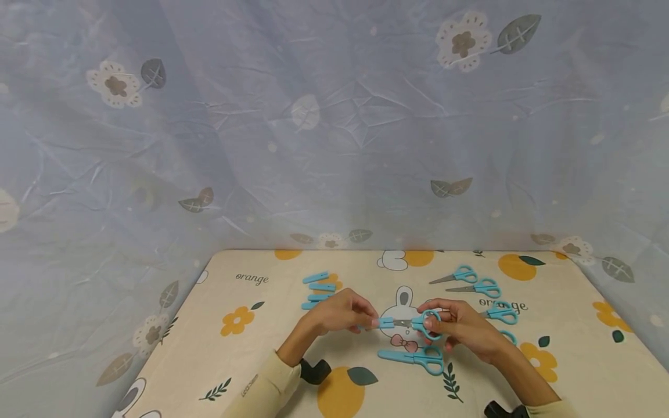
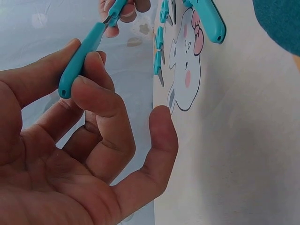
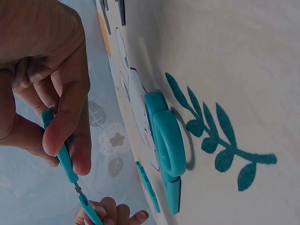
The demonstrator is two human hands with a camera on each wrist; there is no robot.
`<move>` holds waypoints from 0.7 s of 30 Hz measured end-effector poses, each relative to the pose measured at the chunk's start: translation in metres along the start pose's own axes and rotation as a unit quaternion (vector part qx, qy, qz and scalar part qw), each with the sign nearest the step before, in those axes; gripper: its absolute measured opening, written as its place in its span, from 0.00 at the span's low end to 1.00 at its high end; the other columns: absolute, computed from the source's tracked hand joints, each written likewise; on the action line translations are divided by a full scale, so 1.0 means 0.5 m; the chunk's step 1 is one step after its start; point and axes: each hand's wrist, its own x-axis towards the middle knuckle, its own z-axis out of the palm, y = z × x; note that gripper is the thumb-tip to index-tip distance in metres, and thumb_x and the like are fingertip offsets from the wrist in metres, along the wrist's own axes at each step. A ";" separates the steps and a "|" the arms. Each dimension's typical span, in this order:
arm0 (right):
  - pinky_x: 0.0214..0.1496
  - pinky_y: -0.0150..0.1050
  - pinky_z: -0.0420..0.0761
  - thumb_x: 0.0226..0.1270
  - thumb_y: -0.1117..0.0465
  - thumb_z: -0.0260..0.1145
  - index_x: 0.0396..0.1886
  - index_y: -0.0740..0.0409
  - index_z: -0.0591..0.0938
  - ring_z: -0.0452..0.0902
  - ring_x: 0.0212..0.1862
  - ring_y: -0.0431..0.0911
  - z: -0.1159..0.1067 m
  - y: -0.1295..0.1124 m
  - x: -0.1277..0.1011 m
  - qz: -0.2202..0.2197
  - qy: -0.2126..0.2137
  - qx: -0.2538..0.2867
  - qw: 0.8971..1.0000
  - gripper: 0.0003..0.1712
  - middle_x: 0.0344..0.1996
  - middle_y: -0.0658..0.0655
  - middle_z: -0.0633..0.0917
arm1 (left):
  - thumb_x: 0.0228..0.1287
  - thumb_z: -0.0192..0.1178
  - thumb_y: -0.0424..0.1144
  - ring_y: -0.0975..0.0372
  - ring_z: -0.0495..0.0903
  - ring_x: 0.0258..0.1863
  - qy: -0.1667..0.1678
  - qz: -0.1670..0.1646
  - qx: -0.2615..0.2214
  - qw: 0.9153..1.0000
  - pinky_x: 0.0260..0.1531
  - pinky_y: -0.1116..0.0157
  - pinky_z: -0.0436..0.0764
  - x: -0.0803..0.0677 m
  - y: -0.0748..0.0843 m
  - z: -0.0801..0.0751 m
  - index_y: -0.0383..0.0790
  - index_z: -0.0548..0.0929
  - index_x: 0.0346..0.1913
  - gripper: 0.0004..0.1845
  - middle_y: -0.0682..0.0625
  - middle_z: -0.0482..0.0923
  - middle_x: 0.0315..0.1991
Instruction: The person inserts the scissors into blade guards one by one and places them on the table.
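Observation:
My left hand (image 1: 340,313) pinches a light-blue blade cover (image 2: 79,65) between thumb and fingers. The right hand (image 1: 462,328) holds a pair of blue-handled scissors (image 3: 67,164) by the handles, blades pointing left. In the head view, the scissors' blade tips sit inside the cover's mouth, and a length of grey metal shows between cover and handles. Both things are raised above the tablecloth. Just below them lies another pair of scissors (image 1: 399,355) with a cover over its blades.
Several loose blue blade covers (image 1: 322,287) lie in a stack-like row left of centre. Several uncovered scissors (image 1: 486,288) lie on the right, some partly hidden behind the right hand. The patterned tablecloth (image 1: 251,366) reaches back to a grey floral curtain (image 1: 334,174).

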 end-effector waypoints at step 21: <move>0.29 0.36 0.85 0.82 0.57 0.65 0.71 0.74 0.72 0.85 0.37 0.44 0.006 -0.002 0.001 -0.013 -0.002 0.004 1.000 0.29 0.32 0.48 0.90 | 0.71 0.70 0.37 0.59 0.80 0.33 0.001 0.005 0.011 1.000 0.33 0.68 0.82 0.003 -0.004 0.001 0.38 0.93 0.39 0.06 0.55 0.86 0.30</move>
